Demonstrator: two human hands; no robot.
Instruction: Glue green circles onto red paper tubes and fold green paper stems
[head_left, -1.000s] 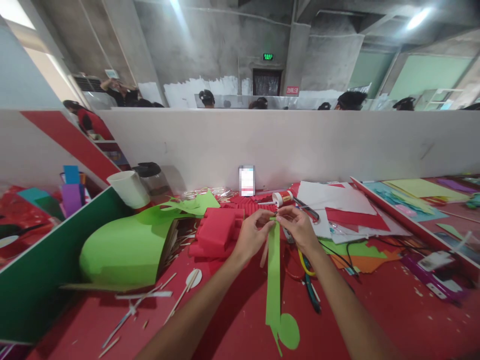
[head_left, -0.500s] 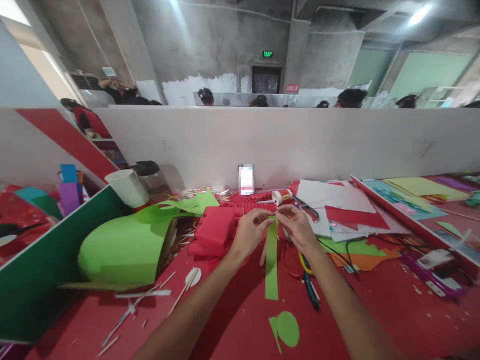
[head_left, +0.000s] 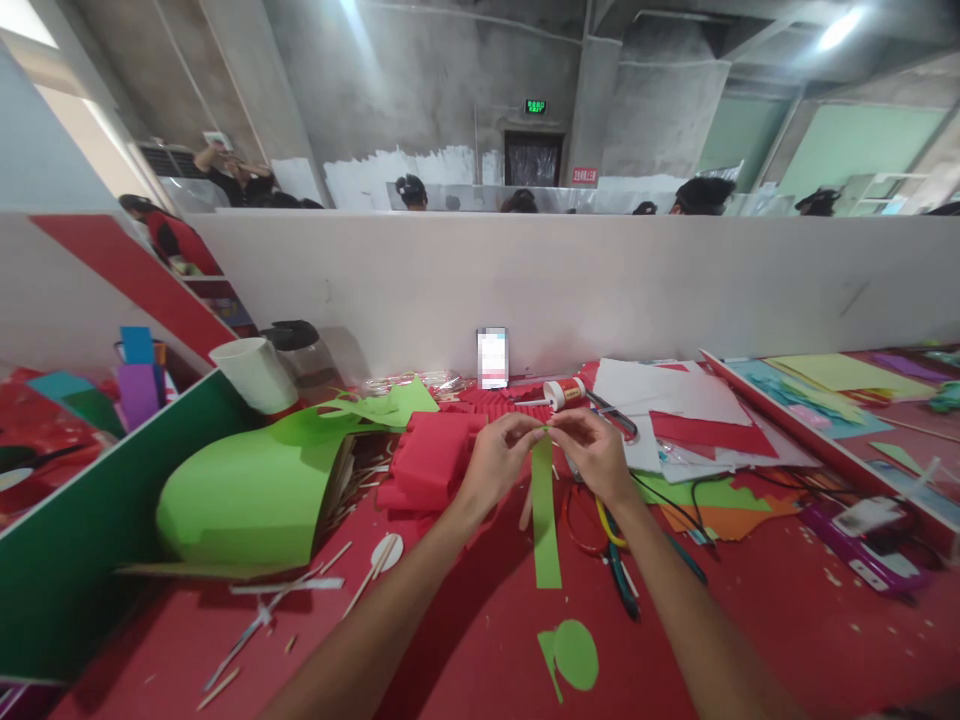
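My left hand (head_left: 496,455) and my right hand (head_left: 594,452) meet above the red table, both pinched on the top end of a green paper strip (head_left: 545,520) that hangs down between them. A round green paper scrap (head_left: 571,655) lies loose on the table just below the strip's lower end. A red folded paper stack (head_left: 431,455) sits just left of my left hand. Scissors with yellow and teal handles (head_left: 615,545) lie right of the strip.
A large curled green sheet (head_left: 240,495) lies at the left beside a green board (head_left: 67,560). A white cup (head_left: 255,375), a glue stick (head_left: 564,393), white and red sheets (head_left: 675,410), wooden sticks (head_left: 360,580) and a purple tool (head_left: 862,555) surround the work. Other people sit beyond the white partition (head_left: 570,280).
The green strip has come apart from its round end piece, which now lies alone on the table. The shorter strip is held slightly higher; my hands stayed together.
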